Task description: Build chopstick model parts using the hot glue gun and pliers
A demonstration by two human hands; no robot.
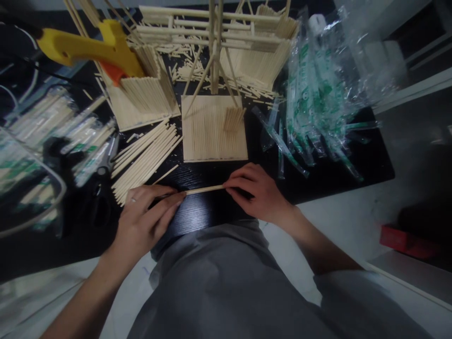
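Pale slender wooden stick [205,189] (single or paired, unclear), held crosswise
Left hand [146,209] and right hand [257,192] pinch its ends.

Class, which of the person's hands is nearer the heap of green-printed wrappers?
Right. The right hand is left of the wrappers, on their near side, fingers at a thin wooden piece; the left hand is farther left, at the same piece.

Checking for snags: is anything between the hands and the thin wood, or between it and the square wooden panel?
Nothing visible does: left hand and right hand touch the thin wood; only tabletop separates it from the panel.
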